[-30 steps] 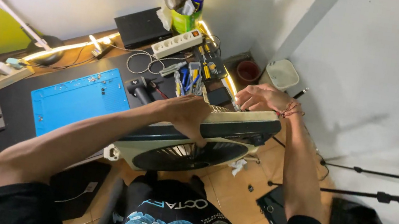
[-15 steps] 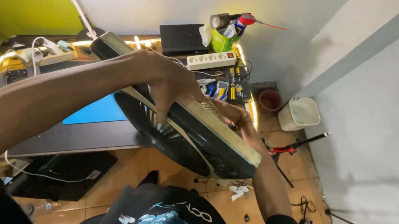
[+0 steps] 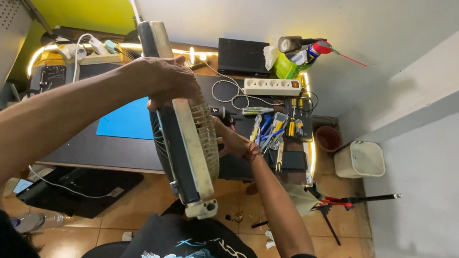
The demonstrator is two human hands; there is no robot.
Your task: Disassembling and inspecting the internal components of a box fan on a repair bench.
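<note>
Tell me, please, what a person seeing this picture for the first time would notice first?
First comes the box fan, cream and dark, held on edge in the middle of the picture above the dark workbench. The left hand grips its upper part, and the right hand supports its grille side. After that, the eye goes to the blue mat behind the fan and the row of hand tools on the right side of the bench.

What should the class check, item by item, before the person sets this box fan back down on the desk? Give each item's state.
1. Left hand grips the fan at its upper edge: ok.
2. Right hand supports the grille side: ok.
3. Fan level: not ok, tipped on edge.
4. Blue mat free of tools: ok.
5. Screwdrivers lie close on the right: not ok.
6. Fan's cord: cannot tell.
</note>
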